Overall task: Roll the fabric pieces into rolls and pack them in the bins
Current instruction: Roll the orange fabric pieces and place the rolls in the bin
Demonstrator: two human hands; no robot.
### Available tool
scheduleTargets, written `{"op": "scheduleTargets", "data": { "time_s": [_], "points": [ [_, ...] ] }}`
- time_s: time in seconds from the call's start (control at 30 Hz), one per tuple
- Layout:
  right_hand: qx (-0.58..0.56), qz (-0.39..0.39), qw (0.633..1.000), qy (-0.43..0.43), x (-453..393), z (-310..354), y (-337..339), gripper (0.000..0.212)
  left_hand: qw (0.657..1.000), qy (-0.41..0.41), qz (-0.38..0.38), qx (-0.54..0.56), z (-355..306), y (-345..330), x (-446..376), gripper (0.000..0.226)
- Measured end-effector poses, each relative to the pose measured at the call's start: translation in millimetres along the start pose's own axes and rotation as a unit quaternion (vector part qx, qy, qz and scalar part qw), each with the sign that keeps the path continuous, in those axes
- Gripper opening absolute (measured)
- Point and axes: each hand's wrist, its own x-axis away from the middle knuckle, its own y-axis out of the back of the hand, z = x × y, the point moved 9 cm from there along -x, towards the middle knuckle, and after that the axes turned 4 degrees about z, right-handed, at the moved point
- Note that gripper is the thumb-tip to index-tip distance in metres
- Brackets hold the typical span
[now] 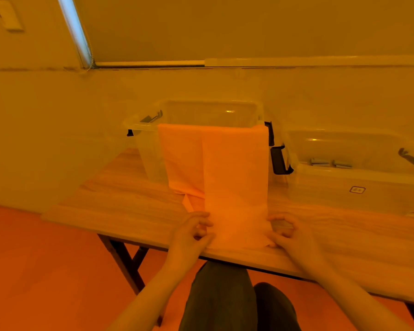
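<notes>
Fabric rolling, first turn not yet made.
Long orange fabric strip (pixel 234 177) drapes from clear plastic bin (pixel 151 149) at 12 o'clock; left hand (pixel 193 231) and right hand (pixel 286 232) pinch its near corners; nothing visibly packed.

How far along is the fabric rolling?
Done: nothing visibly rolled. In hand: left hand and right hand pinch the near edge of the orange fabric, which drapes over the front bin. Left: roll it and pack it; the right bin holds no fabric.

Both hands (pixel 194 231) (pixel 287 231) pinch fabric (pixel 234 177) draped over bin (pixel 144 125).
</notes>
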Motion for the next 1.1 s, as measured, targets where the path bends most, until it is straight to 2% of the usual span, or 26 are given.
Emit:
{"op": "scheduleTargets", "data": {
  "time_s": [0.1, 0.3, 0.4, 0.5, 0.6, 0.77, 0.93, 1.1],
  "points": [
    [-0.012, -0.004, 1.0, 0.008, 3.7, 1.6, 2.0, 0.036, 1.0, 0.021, 0.019, 0.002, 1.9, -1.9, 2.3, 0.023],
    [-0.003, -0.004, 1.0, 0.011, 3.8, 4.1, -0.3, 0.017, 0.996, 0.06, 0.067, 0.024, 6.1, -4.3, 3.3, 0.016],
    [-0.001, 0.017, 1.0, 0.017, 5.0, 5.2, -2.3, 0.022, 0.994, 0.059, 0.088, 0.032, 3.7, -5.2, 4.1, 0.012],
    [-0.025, 0.035, 0.999, 0.011, 4.6, 2.4, -3.2, 0.033, 0.992, 0.051, 0.117, 0.008, 4.1, -8.3, 6.1, 0.023],
    [-0.056, 0.045, 0.997, 0.012, 4.2, 2.6, -5.1, 0.034, 0.989, 0.052, 0.136, 0.006, 3.1, -9.3, 8.0, 0.041],
    [-0.009, 0.005, 1.0, 0.027, 4.4, 4.7, 3.0, 0.019, 0.988, 0.044, 0.139, 0.047, 0.9, -7.2, 6.7, 0.041],
    [0.038, -0.008, 0.999, 0.018, 4.9, 4.3, 5.4, 0.014, 0.993, 0.005, 0.119, 0.004, -3.3, -3.0, 5.3, 0.036],
    [0.038, -0.016, 0.999, 0.016, 5.2, 3.4, 5.9, 0.009, 0.996, 0.006, 0.091, -0.005, -4.4, -0.9, 5.4, 0.031]
  ]
}}
